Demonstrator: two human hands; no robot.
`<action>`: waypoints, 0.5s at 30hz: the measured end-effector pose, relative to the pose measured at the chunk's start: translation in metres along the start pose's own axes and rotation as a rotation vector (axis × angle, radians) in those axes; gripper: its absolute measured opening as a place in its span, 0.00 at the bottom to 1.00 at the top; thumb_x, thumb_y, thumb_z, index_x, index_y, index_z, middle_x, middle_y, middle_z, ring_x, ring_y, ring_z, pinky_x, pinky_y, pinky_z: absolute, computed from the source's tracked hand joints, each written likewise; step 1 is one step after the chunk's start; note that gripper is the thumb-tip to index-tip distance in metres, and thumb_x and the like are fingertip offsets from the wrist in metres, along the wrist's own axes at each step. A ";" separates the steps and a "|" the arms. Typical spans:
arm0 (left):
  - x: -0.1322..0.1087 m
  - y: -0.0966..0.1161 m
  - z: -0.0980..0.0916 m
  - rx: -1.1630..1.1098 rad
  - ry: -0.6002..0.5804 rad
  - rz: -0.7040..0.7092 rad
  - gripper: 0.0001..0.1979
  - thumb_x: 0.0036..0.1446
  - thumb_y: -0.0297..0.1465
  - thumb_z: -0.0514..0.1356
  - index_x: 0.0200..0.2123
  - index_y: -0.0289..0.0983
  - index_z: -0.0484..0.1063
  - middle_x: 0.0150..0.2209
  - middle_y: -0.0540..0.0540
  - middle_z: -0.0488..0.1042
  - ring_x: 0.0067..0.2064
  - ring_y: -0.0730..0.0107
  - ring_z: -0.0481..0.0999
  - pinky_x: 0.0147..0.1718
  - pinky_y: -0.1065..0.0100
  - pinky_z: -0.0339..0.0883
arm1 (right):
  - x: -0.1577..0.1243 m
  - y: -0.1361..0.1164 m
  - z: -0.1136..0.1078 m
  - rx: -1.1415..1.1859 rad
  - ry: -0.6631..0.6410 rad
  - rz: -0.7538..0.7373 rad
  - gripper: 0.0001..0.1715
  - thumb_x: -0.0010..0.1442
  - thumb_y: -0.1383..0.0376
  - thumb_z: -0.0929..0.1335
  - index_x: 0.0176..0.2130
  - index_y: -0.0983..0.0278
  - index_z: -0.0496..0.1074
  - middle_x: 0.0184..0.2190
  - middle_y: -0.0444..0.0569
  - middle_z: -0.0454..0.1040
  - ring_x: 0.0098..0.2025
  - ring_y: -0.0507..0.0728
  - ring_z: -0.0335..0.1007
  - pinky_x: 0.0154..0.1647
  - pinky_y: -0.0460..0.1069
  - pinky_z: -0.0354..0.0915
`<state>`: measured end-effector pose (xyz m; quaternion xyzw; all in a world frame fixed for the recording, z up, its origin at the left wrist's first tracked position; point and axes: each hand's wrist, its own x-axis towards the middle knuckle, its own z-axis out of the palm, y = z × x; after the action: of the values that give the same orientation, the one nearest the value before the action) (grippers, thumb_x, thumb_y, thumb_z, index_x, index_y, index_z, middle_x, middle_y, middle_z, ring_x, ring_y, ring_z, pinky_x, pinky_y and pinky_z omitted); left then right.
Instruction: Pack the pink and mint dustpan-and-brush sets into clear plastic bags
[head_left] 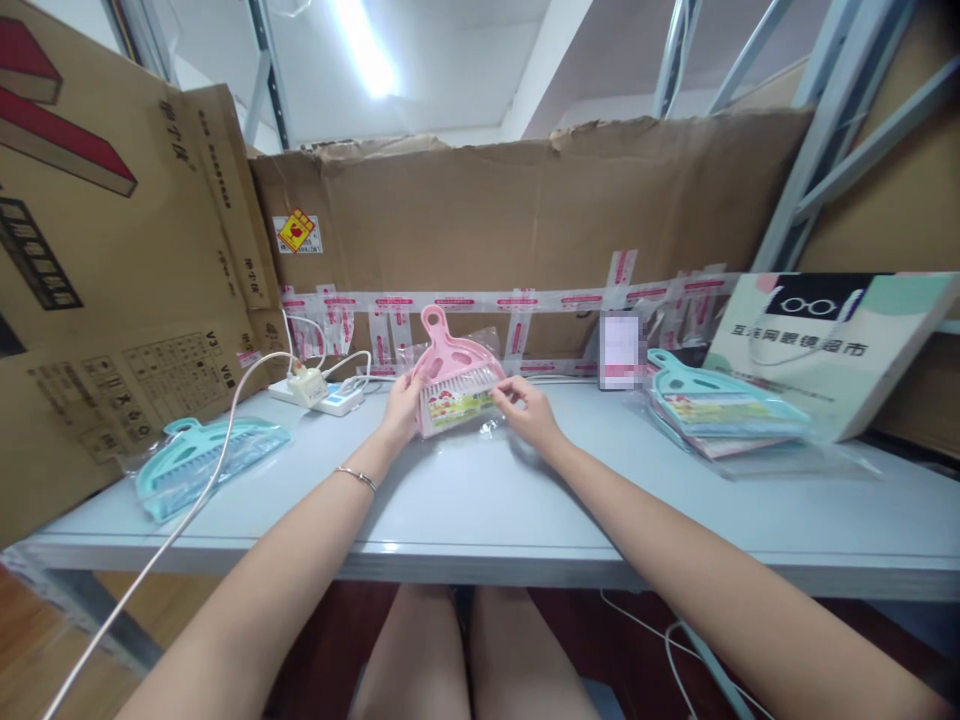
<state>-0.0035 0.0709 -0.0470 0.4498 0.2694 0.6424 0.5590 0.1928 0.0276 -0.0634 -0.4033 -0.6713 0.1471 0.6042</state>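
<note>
- Holding a pink dustpan-and-brush set (454, 362) tilted up at the middle of the desk (465, 510), a person grips its left side in the left hand (403, 405), fingers closed around the edge.
- Right hand (529, 408): thumb and forefinger pinched nearly together at the right edge of the clear wrapper (489, 345).
- The pink set is already in the wrapper, label card (457, 404) across its front; the handling appears midway, the set not yet put down. Whether the wrapper is sealed cannot be told.
- At right lies a stack topped by a turquoise dustpan set (724, 388), also labelled; at left, a wrapped blue dustpan set (214, 455) shows no label card. Which are finished is unclear.
- A white cable (172, 537) crosses the blue set, beside a power strip (341, 398). A glasses-printed box (814, 345) and cardboard (480, 220) hem in the desk; nothing blocks the hands.
</note>
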 end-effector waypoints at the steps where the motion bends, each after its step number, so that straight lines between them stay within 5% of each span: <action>1: 0.000 0.000 0.002 -0.047 0.035 0.000 0.17 0.45 0.37 0.68 0.36 0.33 0.72 0.32 0.45 0.78 0.34 0.66 0.77 0.39 0.62 0.71 | -0.001 0.002 0.004 0.002 -0.032 0.054 0.11 0.52 0.58 0.65 0.27 0.63 0.67 0.26 0.44 0.69 0.30 0.52 0.63 0.37 0.49 0.62; 6: -0.001 0.005 0.008 -0.187 0.146 0.042 0.15 0.52 0.38 0.63 0.41 0.37 0.70 0.33 0.47 0.77 0.34 0.67 0.77 0.40 0.61 0.72 | -0.001 0.009 0.019 0.331 -0.031 0.479 0.10 0.50 0.60 0.70 0.30 0.63 0.67 0.27 0.44 0.73 0.30 0.52 0.70 0.37 0.48 0.67; 9: -0.006 0.006 0.015 -0.178 0.110 0.015 0.16 0.55 0.41 0.60 0.43 0.39 0.70 0.34 0.47 0.78 0.35 0.64 0.77 0.39 0.60 0.72 | 0.002 0.005 0.019 0.632 -0.044 0.657 0.09 0.53 0.63 0.70 0.34 0.63 0.67 0.29 0.45 0.76 0.31 0.51 0.73 0.36 0.46 0.69; 12: -0.009 0.007 0.022 -0.137 0.032 -0.036 0.21 0.57 0.47 0.55 0.41 0.37 0.72 0.36 0.44 0.78 0.38 0.62 0.77 0.41 0.61 0.71 | 0.003 0.000 0.015 0.749 -0.018 0.762 0.08 0.53 0.68 0.70 0.35 0.63 0.67 0.29 0.43 0.77 0.28 0.50 0.74 0.32 0.45 0.70; 15: -0.007 0.008 0.025 -0.124 0.119 0.058 0.17 0.60 0.43 0.53 0.38 0.35 0.73 0.38 0.44 0.78 0.40 0.66 0.77 0.43 0.66 0.69 | 0.003 -0.004 0.014 0.820 0.042 0.761 0.14 0.50 0.71 0.72 0.36 0.60 0.66 0.30 0.40 0.77 0.28 0.50 0.75 0.30 0.45 0.71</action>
<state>0.0148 0.0583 -0.0309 0.3828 0.2490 0.6993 0.5499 0.1786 0.0313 -0.0619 -0.3520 -0.3541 0.5959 0.6290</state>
